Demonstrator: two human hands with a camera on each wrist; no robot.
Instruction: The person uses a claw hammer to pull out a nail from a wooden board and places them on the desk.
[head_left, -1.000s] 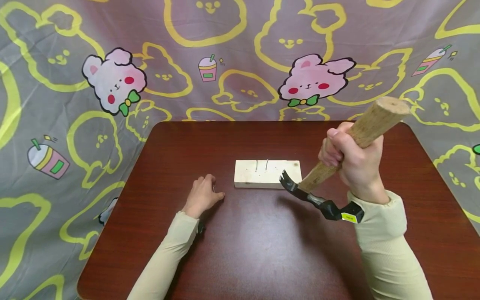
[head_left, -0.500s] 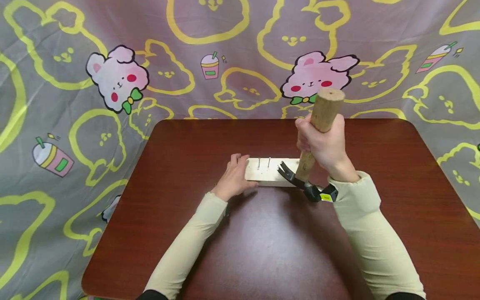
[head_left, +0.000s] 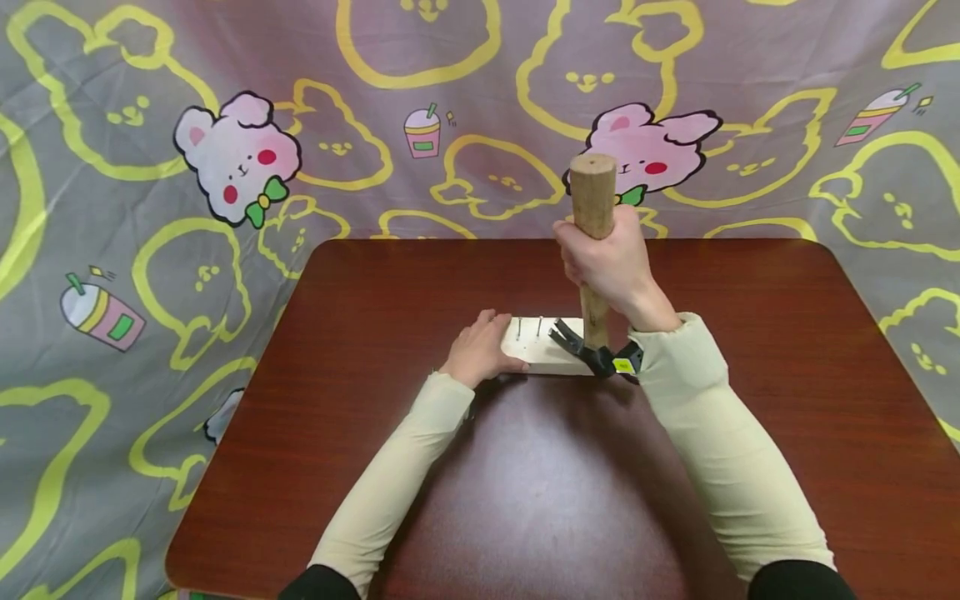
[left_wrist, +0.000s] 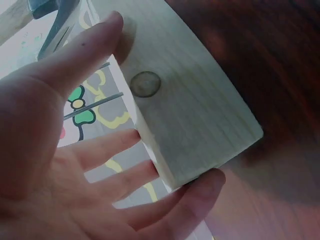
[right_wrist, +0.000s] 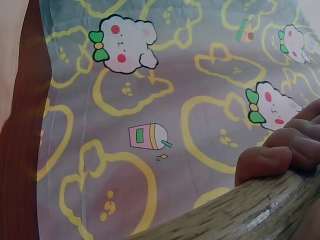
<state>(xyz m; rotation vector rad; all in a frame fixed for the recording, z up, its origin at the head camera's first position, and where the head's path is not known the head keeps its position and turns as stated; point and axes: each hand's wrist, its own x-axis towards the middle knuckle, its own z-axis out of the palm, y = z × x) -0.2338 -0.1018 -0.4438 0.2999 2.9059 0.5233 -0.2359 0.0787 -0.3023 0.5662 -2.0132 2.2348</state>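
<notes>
A pale wooden block (head_left: 534, 350) lies on the table with two upright nails (head_left: 539, 326) in its top. My left hand (head_left: 477, 346) holds the block's left end, thumb along the near face and fingers over the top and end. In the left wrist view, a round knot marks that face. High on its thick wooden handle, my right hand (head_left: 609, 260) grips a claw hammer (head_left: 594, 196). The black hammer head hangs at the bottom, overlapping the block's right part, its claw pointing left toward the nails. The right wrist view shows fingers (right_wrist: 267, 162) wrapped over the handle.
The dark red-brown table (head_left: 360, 333) has rounded corners and spreads out around the block. A grey and pink curtain (head_left: 465, 75) with cartoon bears and cups hangs behind it and along both sides.
My left hand has moved right from the bare table onto the block's left end. My right hand has carried the hammer left over the block, and its handle now stands nearly upright.
</notes>
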